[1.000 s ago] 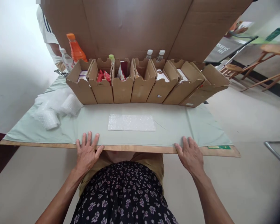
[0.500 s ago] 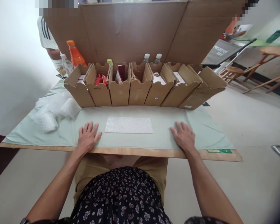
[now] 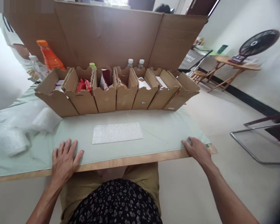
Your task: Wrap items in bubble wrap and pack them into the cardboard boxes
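My left hand [image 3: 64, 160] lies flat near the front edge of the cloth-covered table [image 3: 116, 154], fingers spread and holding nothing. Over on the right, my right hand [image 3: 197, 149] rests on the table's front edge near the corner, thumb apart from the fingers, also with nothing in it. A flat rectangular piece of bubble wrap [image 3: 118, 133] lies on the pale green cloth between the hands, touched by neither. Left of my left hand is a heap of crumpled and rolled bubble wrap [image 3: 16, 137].
Behind the bubble wrap stands a row of several open cardboard bins [image 3: 105, 99] with packets inside. A tall cardboard panel [image 3: 109, 34] rises behind them. Bottles, one an orange bottle [image 3: 51, 57], stand between. A person's sleeve [image 3: 10, 31] shows at left, a fan [image 3: 254, 43] at right.
The view has turned to the right, so the bins and bubble wrap appear further left. My right hand has slid right along the table edge; my left hand still lies flat.
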Available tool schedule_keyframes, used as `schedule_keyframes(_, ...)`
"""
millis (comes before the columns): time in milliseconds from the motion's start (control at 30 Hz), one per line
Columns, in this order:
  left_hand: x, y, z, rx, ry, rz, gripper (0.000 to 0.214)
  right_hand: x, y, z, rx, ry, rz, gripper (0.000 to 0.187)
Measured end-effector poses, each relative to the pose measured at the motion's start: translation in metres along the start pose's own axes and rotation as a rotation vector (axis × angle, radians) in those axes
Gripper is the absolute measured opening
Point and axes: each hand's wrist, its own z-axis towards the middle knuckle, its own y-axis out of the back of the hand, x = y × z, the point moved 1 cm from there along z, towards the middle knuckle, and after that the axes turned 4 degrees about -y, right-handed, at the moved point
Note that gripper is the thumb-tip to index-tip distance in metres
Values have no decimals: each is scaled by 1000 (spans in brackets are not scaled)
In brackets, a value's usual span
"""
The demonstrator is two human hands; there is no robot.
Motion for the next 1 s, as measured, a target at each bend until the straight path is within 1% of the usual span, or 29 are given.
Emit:
schedule_keyframes(67,0,-1,-1,-12,8,-21,65,1,15,22,17,28,10,39)
schedule_keyframes(133,-1,-2,-2,-26,19,-46,66,9,34,49,-24,69,32,39)
schedule_keyframes(200,-3,-3,-2,-36,21,-62,66,24,57,78,-103,108,57,48)
schedule_keyframes(267,-4,-6,-3,-45,12,-58,65,44,81,108,-210,151,71,55)
schedule_keyframes(333,0,-11,-4,-52,-4,-43,65,65,103,138,-300,203,60,59)
schedule_keyframes(367,3,-14,-5,-55,-14,-35,64,74,111,152,-324,224,44,61)
schedule_keyframes(400,7,-17,-7,-56,-24,-29,64,83,117,167,-326,242,16,62)
schedule_keyframes(467,14,-23,-10,-47,-45,-24,64,96,123,193,-277,272,-53,61)
schedule_keyframes(533,17,-27,-12,-44,-58,-27,67,104,122,214,-209,306,-112,50)
schedule_keyframes(600,15,-26,-12,-58,-49,-34,70,107,119,227,-142,332,-140,34)
schedule_keyframes(667,9,-23,-11,-82,-31,-41,71,108,115,233,-87,325,-156,26)
schedule_keyframes(800,3,-20,-8,-96,-19,-30,69,107,117,232,-26,280,-203,27)
schedule_keyframes(1000,11,-24,-10,-89,-81,20,62,102,135,231,86,271,-245,28)
